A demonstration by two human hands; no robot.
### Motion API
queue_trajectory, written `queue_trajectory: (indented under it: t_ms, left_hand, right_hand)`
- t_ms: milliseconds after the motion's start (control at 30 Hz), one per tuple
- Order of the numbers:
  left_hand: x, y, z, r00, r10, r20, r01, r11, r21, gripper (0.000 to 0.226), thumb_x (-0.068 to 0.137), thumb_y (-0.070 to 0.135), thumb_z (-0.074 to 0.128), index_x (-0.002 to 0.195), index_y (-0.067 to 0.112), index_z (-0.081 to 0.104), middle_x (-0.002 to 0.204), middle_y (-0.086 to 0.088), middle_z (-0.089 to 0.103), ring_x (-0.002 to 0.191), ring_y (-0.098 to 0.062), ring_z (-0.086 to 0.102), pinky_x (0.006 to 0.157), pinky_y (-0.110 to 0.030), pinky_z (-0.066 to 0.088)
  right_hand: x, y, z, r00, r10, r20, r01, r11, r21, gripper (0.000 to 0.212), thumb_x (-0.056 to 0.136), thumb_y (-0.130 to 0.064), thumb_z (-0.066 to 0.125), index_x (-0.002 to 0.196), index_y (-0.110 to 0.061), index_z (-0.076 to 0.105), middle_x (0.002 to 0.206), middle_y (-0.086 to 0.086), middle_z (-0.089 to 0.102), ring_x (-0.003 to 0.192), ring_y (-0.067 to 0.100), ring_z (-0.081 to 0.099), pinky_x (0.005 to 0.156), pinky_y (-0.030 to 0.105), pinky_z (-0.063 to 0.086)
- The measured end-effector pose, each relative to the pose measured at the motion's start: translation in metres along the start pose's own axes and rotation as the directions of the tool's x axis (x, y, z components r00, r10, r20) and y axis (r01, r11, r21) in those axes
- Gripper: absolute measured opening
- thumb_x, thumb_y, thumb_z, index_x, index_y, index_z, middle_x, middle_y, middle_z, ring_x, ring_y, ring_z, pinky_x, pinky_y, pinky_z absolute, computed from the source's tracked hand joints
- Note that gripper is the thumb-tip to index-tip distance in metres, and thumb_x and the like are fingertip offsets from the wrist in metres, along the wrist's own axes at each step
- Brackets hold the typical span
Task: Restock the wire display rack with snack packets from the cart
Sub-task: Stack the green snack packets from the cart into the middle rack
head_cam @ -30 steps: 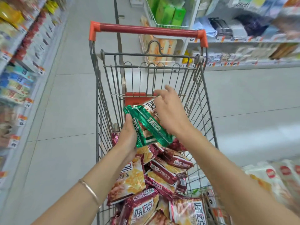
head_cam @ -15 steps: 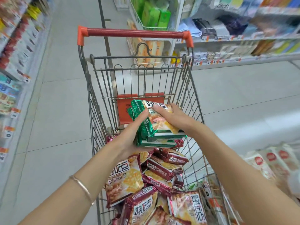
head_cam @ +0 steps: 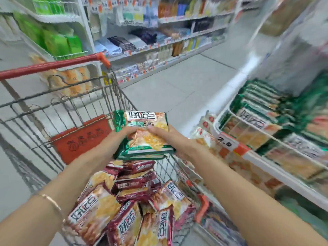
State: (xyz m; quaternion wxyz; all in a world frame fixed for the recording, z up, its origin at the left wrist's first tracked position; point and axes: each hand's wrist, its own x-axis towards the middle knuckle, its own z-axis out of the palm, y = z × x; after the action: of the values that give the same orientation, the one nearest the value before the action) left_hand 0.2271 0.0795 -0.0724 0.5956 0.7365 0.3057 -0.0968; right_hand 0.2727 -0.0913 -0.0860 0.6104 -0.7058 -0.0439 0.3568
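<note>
Left wrist: a thin gold bracelet (head_cam: 53, 203) circles the bare forearm nearest the camera.
Cart load: shiny maroon-edged snack packets (head_cam: 127, 201) with white label panels, bold dark lettering and pictures of golden crackers lie heaped at all angles in the basket, below the hands.
Held stack: flat green-edged foil snack packets (head_cam: 147, 139) lie one on another, faces up, in the air above the heap. The top one shows a white lettered panel at its far end and golden crackers nearer the camera. Green side seams show along the near edge.
Left hand (head_cam: 115, 141): grasps the stack's left side, thumb laid over the top packet.
Right hand (head_cam: 170, 139): grasps the stack's right side. Its fingers (head_cam: 159, 130) curl round the edge, thumb on top, the two thumbs close together.
Cart: a grey wire shopping cart (head_cam: 123, 96) with a red plastic seat flap (head_cam: 81, 139) on its far wall and a red push handle (head_cam: 49, 65) beyond that.
Rack: a white wire display rack (head_cam: 215, 124) stands to the right of the cart. It holds rows of matching green packets (head_cam: 255, 121), and a white and orange price tag (head_cam: 226, 140) reading 2.9 is on its front rail.
Far: blurred white store shelves (head_cam: 159, 45) of mixed goods stand across a pale tiled floor (head_cam: 177, 86).
</note>
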Motion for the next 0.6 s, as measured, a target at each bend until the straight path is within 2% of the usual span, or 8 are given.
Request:
queue_trajectory:
  t_ms: [33,100,133,200,267,433,533,600]
  left_hand:
    - [-0.005,0.004,0.012,0.991,-0.015,0.136,0.007,0.998,0.066,0.065,0.096,0.036,0.061,0.145,-0.001,0.037,0.145,-0.027,0.042,0.137,-0.035,0.038,0.112,-0.033,0.029]
    - [0.030,-0.008,0.033,0.993,0.043,0.113,-0.067,0.974,0.218,0.126,0.045,0.089,0.072,0.140,0.011,0.045,0.136,-0.018,0.052,0.126,-0.032,0.048,0.111,-0.044,0.039]
    - [0.018,-0.001,0.046,0.988,0.064,0.142,-0.089,0.981,0.172,0.123,0.037,0.094,0.068,0.129,0.014,0.054,0.126,-0.015,0.061,0.115,-0.032,0.056,0.104,-0.043,0.044]
    - [-0.047,0.026,0.073,0.962,0.194,0.193,-0.208,0.977,0.056,0.059,0.068,0.072,0.072,0.096,0.021,0.062,0.091,-0.004,0.069,0.085,-0.023,0.064,0.079,-0.028,0.047]
    - [-0.096,0.044,0.101,0.896,0.370,0.244,-0.377,0.926,-0.018,0.025,0.087,0.047,0.067,0.090,0.023,0.058,0.080,0.007,0.061,0.077,-0.014,0.062,0.059,-0.019,0.039]
    - [-0.145,0.080,0.211,0.693,0.624,0.362,-0.587,0.779,-0.220,0.053,0.085,0.029,0.073,0.131,0.015,0.052,0.101,0.003,0.069,0.074,0.003,0.069,0.061,-0.015,0.052]
    - [-0.179,0.094,0.274,0.571,0.682,0.457,-0.681,0.704,-0.201,0.040,0.078,0.044,0.072,0.114,0.036,0.056,0.110,0.003,0.068,0.092,-0.003,0.068,0.080,-0.024,0.056]
    - [-0.202,0.104,0.316,0.511,0.715,0.477,-0.737,0.650,-0.185,0.021,0.088,0.033,0.070,0.095,0.042,0.052,0.103,0.012,0.063,0.080,0.017,0.060,0.072,-0.006,0.046]
  right_hand:
    - [-0.016,0.002,-0.009,0.998,-0.036,-0.058,0.036,0.999,-0.001,0.093,0.066,-0.054,0.088,0.140,-0.017,0.044,0.116,0.006,0.073,0.100,0.022,0.073,0.091,0.041,0.057]
    - [-0.050,0.004,-0.029,0.980,-0.104,-0.171,0.106,0.994,0.001,0.087,0.066,-0.055,0.087,0.135,-0.019,0.050,0.116,0.002,0.073,0.104,0.020,0.072,0.102,0.044,0.052]
    - [-0.065,0.006,-0.042,0.965,-0.128,-0.228,0.135,0.991,0.015,0.085,0.064,-0.055,0.087,0.133,-0.019,0.052,0.116,0.002,0.074,0.103,0.020,0.072,0.102,0.044,0.052]
    - [-0.098,0.008,-0.068,0.920,-0.165,-0.355,0.181,0.983,0.012,0.100,0.052,-0.065,0.089,0.135,-0.022,0.052,0.119,0.002,0.072,0.107,0.023,0.070,0.104,0.047,0.050]
    - [-0.133,0.011,-0.097,0.857,-0.179,-0.483,0.194,0.981,-0.019,0.122,0.042,-0.076,0.087,0.145,-0.031,0.040,0.131,-0.001,0.066,0.118,0.024,0.065,0.108,0.048,0.045]
    - [-0.235,0.025,-0.177,0.659,-0.240,-0.713,0.256,0.963,-0.088,0.139,0.036,-0.083,0.083,0.153,-0.040,0.021,0.149,-0.003,0.049,0.131,0.023,0.053,0.110,0.051,0.042]
    - [-0.298,0.035,-0.219,0.539,-0.282,-0.793,0.323,0.940,-0.115,0.137,0.036,-0.078,0.087,0.152,-0.036,0.027,0.146,-0.002,0.053,0.128,0.024,0.057,0.106,0.051,0.046]
    - [-0.341,0.043,-0.243,0.458,-0.311,-0.833,0.366,0.920,-0.142,0.130,0.042,-0.072,0.090,0.151,-0.034,0.030,0.140,-0.003,0.058,0.122,0.022,0.061,0.104,0.050,0.049]
